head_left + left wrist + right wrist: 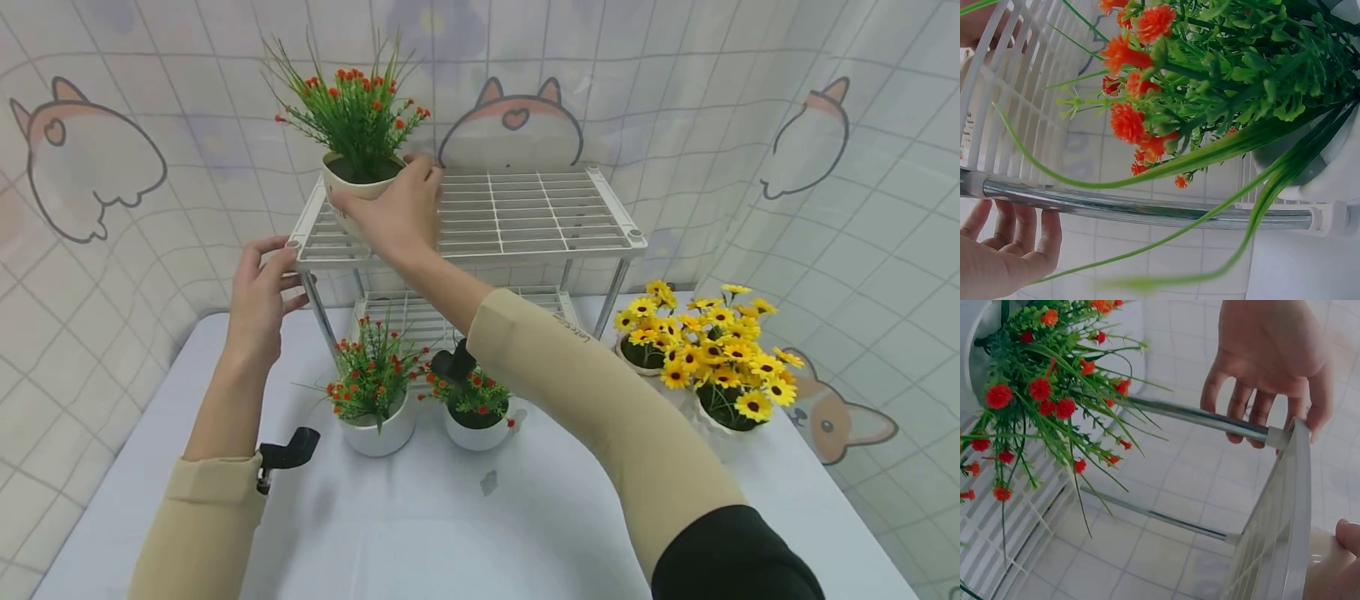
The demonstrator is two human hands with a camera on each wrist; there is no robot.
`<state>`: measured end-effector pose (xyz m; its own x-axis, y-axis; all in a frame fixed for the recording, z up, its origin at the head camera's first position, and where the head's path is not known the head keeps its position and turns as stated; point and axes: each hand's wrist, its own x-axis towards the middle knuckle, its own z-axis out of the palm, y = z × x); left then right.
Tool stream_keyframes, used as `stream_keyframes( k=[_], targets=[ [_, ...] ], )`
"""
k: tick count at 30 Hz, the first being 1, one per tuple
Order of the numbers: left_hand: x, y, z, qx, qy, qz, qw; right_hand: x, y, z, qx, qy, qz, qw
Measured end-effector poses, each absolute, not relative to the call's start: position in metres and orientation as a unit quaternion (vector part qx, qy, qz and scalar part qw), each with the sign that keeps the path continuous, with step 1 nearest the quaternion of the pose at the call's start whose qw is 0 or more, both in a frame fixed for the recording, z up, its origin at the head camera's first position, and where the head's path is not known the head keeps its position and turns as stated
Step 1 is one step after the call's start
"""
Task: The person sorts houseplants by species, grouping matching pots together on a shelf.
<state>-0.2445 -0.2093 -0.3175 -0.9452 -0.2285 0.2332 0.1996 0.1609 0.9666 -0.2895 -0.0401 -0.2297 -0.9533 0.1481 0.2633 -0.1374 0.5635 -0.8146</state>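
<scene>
My right hand (401, 212) grips a cream pot (362, 191) of red flowers and long grass blades at the left end of the rack's white wire top shelf (525, 212). Fingers lie on the pot's far right side, the thumb at its front. At the front left corner of that shelf, my left hand (258, 300) holds the rack, thumb at the corner and fingers curled by the metal post (1147, 208). The right wrist view shows this left hand (1272, 356) around the post and corner; only part of the right hand (1344, 562) appears there, beside the pot.
Two white pots of red flowers, one on the left (378, 429) and one near the middle (476, 433), stand before the lower shelf (423, 310). Yellow daisy-like flowers (723, 358) in pots stand right of the rack on the white-covered table (420, 542). A patterned curtain (675, 108) hangs behind.
</scene>
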Motion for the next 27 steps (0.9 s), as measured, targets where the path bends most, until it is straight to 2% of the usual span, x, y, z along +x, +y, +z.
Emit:
stream_keyframes(
  k=[7, 13, 20, 27],
  targets=[
    [-0.244, -0.21, -0.318, 0.003, -0.745, -0.647, 0.162, -0.296, -0.045, -0.225, -0.012, -0.898, 0.42, 0.13],
    [-0.245, -0.212, -0.317, -0.002, -0.743, -0.65, 0.163, -0.288, -0.038, -0.229, 0.003, -0.879, 0.456, 0.137],
    [-0.245, -0.211, -0.318, -0.002, -0.745, -0.646, 0.166, -0.264, -0.018, -0.232, 0.087, -0.858, 0.488, 0.136],
    [-0.244, -0.211, -0.316, -0.002, -0.732, -0.66, 0.165, -0.223, 0.015, -0.237, 0.18, -0.825, 0.525, 0.108]
  ],
)
